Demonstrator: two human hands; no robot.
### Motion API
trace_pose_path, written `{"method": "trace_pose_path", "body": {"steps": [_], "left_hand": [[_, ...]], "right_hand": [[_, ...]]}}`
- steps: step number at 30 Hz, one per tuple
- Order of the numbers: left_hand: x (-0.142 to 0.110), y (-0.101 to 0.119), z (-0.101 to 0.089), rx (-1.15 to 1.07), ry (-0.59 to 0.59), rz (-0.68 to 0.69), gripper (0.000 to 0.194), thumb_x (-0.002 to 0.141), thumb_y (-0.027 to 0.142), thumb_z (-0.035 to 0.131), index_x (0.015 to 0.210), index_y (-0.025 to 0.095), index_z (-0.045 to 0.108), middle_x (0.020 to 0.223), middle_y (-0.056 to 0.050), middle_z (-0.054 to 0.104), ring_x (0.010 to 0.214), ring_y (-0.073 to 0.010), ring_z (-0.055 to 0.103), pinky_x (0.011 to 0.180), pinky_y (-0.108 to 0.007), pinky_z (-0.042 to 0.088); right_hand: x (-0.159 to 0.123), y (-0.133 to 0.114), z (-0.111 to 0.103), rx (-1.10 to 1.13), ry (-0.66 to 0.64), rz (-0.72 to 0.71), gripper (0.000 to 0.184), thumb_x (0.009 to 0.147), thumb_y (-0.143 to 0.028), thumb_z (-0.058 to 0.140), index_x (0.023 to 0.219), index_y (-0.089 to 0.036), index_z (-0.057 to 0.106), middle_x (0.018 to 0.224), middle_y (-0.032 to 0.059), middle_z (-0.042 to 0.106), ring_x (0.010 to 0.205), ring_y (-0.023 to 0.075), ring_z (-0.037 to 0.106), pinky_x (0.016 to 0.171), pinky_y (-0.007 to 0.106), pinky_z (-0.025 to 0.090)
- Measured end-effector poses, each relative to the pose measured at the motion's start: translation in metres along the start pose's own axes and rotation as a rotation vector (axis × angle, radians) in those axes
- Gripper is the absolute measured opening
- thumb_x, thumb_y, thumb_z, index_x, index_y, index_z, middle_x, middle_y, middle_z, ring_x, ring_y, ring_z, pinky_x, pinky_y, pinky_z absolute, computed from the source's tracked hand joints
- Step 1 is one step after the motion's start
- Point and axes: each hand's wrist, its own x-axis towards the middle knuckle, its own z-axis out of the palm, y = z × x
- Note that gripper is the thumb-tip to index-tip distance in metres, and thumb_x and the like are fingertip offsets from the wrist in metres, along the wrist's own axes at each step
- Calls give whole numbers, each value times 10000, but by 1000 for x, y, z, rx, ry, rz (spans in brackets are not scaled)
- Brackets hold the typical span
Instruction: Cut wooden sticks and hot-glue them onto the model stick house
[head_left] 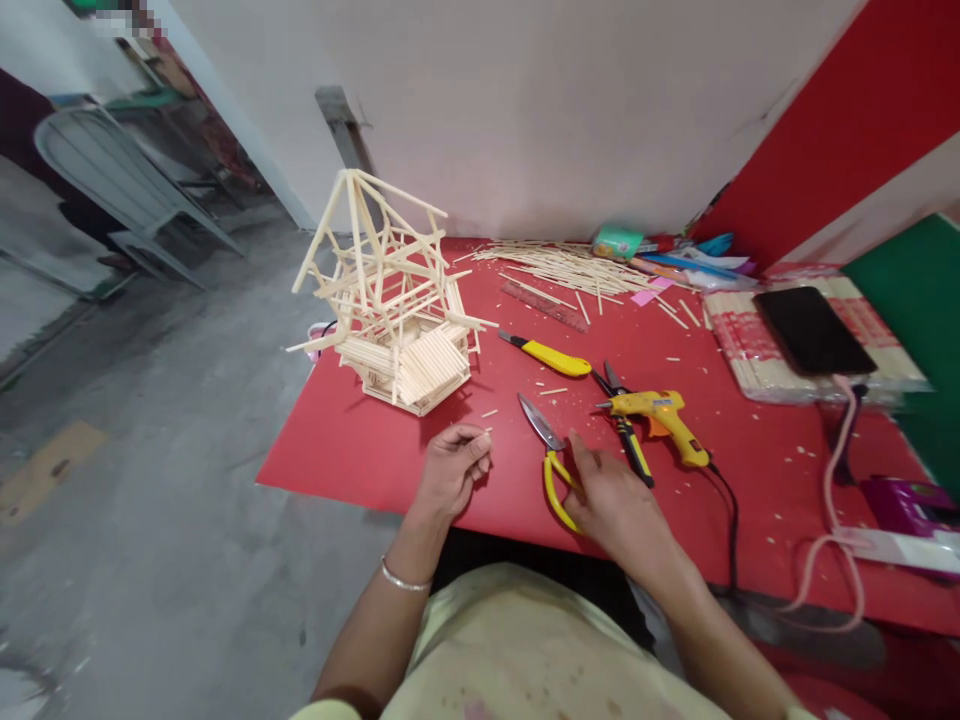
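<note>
Between the thumb and fingers of my left hand (456, 465) is a short piece of thin wooden stick (488, 431), just above the red tabletop. My right hand (611, 495) is over the yellow-handled scissors (553, 468), thumb and index finger apart beside one handle loop; the underside of this hand is hidden. The scissors' blades point away from me. Beyond my left hand stands a model house (409, 320) of light wooden sticks, with an open roof frame and a slatted panel in front.
A yellow glue gun (660, 412) lies across pliers (634, 450), near a yellow cutter knife (555, 358). Loose sticks (555, 268) and a ruler (544, 305) lie toward the wall. At right, a phone (814, 330) with a pink cable rests on packed sticks (735, 345).
</note>
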Motion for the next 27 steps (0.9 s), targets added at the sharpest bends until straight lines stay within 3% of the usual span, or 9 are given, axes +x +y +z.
{"method": "trace_pose_path", "body": {"steps": [4, 7, 11, 15, 20, 27], "left_hand": [[1, 0, -2, 3, -4, 18, 270, 648, 311, 870, 735, 153, 670, 563, 20, 624, 436, -48, 510, 398, -140, 360], [4, -1, -2, 36, -5, 23, 263, 658, 313, 867, 745, 149, 681, 580, 10, 640, 452, -52, 530, 412, -140, 389], [5, 0, 1, 59, -17, 24, 294, 643, 343, 879, 767, 149, 697, 579, 7, 643, 447, -69, 555, 402, -153, 413], [5, 2, 6, 75, -40, 77, 302, 637, 336, 889, 806, 160, 711, 642, -3, 672, 479, -84, 591, 421, -166, 438], [5, 1, 6, 146, -205, 169, 199, 761, 316, 812, 796, 159, 694, 668, -9, 653, 495, -85, 571, 436, -186, 445], [11, -2, 6, 53, -372, 100, 237, 766, 305, 810, 806, 156, 630, 714, -18, 666, 514, -103, 591, 440, -193, 455]], "right_hand": [[0, 6, 1, 135, -53, 49, 602, 839, -244, 553, 1421, -128, 456, 969, 125, 682, 884, 255, 666, 758, 322, 490], [-4, 5, 3, 371, 43, 14, 494, 905, -351, 555, 1365, -172, 517, 1011, 115, 678, 927, 244, 659, 825, 335, 499], [-6, -3, -4, 605, 167, -138, 621, 837, -492, 669, 1350, -173, 527, 1082, 126, 643, 989, 251, 616, 877, 351, 506], [-2, -8, -12, 570, 212, -185, 612, 848, -504, 657, 1328, -143, 542, 1087, 144, 624, 992, 263, 587, 896, 385, 486], [2, -6, -17, 475, 96, -200, 599, 858, -574, 632, 1348, -241, 544, 1035, 86, 629, 898, 227, 616, 761, 315, 469], [6, -3, -17, 430, 95, -212, 621, 864, -645, 583, 1356, -268, 548, 1033, 77, 647, 878, 218, 642, 661, 275, 421]]}}
